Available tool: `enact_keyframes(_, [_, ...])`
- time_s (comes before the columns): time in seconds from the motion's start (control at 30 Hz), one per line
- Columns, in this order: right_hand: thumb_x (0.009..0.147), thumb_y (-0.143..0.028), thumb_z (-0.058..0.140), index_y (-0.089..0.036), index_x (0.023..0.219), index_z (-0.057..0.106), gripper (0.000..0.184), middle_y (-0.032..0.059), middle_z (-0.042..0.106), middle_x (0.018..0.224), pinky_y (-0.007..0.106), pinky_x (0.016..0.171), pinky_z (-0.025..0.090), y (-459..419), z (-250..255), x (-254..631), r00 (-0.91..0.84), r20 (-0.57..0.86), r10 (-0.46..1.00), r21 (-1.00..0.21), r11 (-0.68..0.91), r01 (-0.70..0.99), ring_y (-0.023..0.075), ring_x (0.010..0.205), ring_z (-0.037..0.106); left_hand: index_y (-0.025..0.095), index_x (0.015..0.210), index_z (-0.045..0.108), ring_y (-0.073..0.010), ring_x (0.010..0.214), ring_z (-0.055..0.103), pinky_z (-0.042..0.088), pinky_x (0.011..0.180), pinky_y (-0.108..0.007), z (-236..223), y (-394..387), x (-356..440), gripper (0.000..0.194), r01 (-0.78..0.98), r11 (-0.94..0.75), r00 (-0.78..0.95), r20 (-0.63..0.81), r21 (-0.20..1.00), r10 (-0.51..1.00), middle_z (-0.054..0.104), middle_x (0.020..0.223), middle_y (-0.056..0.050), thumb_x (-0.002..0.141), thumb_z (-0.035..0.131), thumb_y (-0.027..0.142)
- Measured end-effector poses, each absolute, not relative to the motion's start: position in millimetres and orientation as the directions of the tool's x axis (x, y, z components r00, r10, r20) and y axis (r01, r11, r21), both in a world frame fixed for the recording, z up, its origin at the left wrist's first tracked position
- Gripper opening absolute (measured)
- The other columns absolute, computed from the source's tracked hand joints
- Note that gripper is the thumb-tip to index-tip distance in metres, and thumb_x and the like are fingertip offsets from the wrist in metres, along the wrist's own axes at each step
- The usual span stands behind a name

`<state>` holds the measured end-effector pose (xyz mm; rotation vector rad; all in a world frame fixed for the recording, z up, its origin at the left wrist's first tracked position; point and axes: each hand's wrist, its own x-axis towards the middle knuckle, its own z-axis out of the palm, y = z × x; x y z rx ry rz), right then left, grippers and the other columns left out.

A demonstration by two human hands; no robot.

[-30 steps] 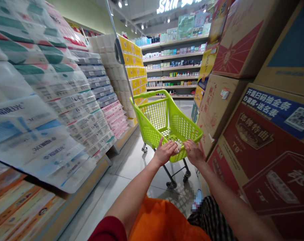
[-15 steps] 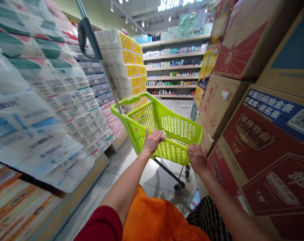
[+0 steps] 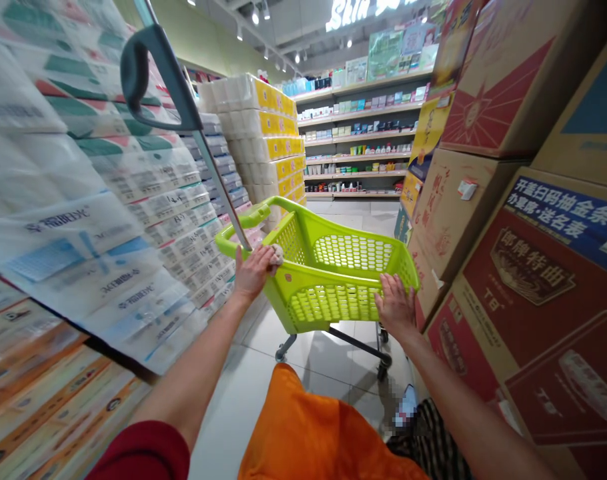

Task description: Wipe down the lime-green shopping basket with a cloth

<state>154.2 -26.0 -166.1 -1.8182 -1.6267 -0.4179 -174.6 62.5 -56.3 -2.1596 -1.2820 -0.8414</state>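
A lime-green plastic shopping cart (image 3: 346, 288) stands in front of me on dark metal legs with small wheels. My left hand (image 3: 253, 272) is at its near rim by the handle end, closed on a crumpled whitish cloth (image 3: 277, 256) that touches the rim. My right hand (image 3: 396, 305) grips the rim at the other end, its fingers hooked over the top edge. Through the handle end rises a metal pole (image 3: 218, 177) with a grey D-shaped grip (image 3: 136, 80), close to my left hand; its lower end is hidden.
Wrapped paper packs (image 3: 148, 180) are piled high at left, above orange-striped packs (image 3: 58, 413). Cardboard boxes (image 3: 548, 287) form a wall close at right. Yellow-and-white tissue packs (image 3: 278, 140) and product shelves (image 3: 358, 140) stand beyond the cart on the tiled floor (image 3: 223, 413).
My left hand has slid left along the near rim with the cloth, toward the handle end. My right hand stays at the other end. The cart has turned slightly in view.
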Motion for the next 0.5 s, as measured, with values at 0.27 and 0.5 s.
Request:
enact_keyframes(0.27, [0.084, -0.028, 0.034, -0.014, 0.128, 0.039, 0.046, 0.013, 0.046, 0.129, 0.054, 0.103, 0.018, -22.0, -164.9, 146.1, 0.19, 0.623, 0.759, -0.293, 0.0, 0.956, 0.0266, 0.126, 0.03, 0.023, 0.109, 0.057, -0.0214, 0.113, 0.052, 0.011, 0.108, -0.053, -79.9, 40.7, -107.3, 0.028, 0.825, -0.557, 0.481, 0.638, -0.098, 0.601, 0.062, 0.114, -0.006, 0.087, 0.041, 0.025])
enact_keyframes(0.5, [0.082, -0.024, 0.036, -0.015, 0.13, 0.036, 0.049, 0.0114, 0.044, 0.131, 0.053, 0.103, 0.018, -23.5, -170.2, 148.1, 0.202, 0.635, 0.745, -0.299, -0.004, 0.954, 0.0255, 0.126, 0.03, 0.021, 0.11, 0.056, -0.0246, 0.113, 0.051, 0.007, 0.108, -0.055, -58.3, 48.8, -166.3, 0.028, 0.921, -0.386, 0.28, 0.759, -0.041, 0.588, 0.06, 0.117, -0.009, 0.085, 0.042, 0.025])
